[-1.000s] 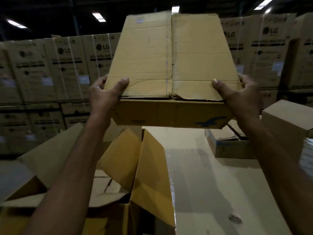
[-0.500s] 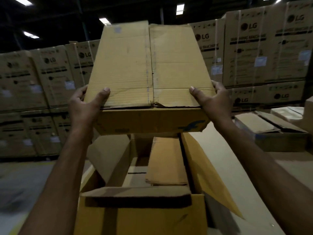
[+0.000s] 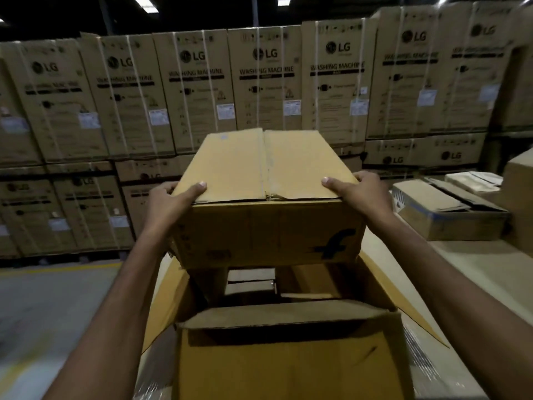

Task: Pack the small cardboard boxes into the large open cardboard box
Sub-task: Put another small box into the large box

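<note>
Small cardboard box (image 3: 266, 223), gripped at both ends by left hand (image 3: 168, 203) and right hand (image 3: 364, 194) above the large open box (image 3: 288, 362), should descend level, clearing the flaps.

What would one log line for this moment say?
step: lowering | held: small box | left hand: gripping | right hand: gripping | position: above big box, not yet in
</note>
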{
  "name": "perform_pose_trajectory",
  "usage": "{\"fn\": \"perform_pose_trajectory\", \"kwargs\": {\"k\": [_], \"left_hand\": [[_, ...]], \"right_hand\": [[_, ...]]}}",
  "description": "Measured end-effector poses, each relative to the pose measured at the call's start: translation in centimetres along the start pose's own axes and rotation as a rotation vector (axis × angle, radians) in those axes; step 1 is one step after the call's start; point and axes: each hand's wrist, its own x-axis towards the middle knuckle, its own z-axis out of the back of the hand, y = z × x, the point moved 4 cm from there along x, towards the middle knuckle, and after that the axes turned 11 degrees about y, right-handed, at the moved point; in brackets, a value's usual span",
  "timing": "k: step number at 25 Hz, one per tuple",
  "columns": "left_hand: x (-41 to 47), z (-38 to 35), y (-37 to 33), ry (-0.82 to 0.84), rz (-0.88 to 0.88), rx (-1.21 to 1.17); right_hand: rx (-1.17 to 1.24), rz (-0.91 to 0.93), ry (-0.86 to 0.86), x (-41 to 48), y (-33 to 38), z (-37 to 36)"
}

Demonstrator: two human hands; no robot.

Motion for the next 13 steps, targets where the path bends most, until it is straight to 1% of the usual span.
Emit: {"fn": "perform_pose_trajectory", "kwargs": {"k": [4,7,9,13], "left_hand": [[1.5,0.1,2.6,-0.002,0.055,0.065],[2.5,0.2,3.7,-0.03,0.078,0.073],[3.4,-0.1,3.8,-0.048,0.065,0.08],[5.8,-1.2,3.1,-0.084,-0.015,0.012]], "right_hand": [[-0.084,-0.035,0.028,1.6,0.4,-1.2],[-0.099,-0.019,0.032,2.4,0.6,-1.7],[-0.07,0.006,0.007,3.0,0.7,-1.6],[0.035,0.06,-0.059,5.4,0.7,-2.6]]}}
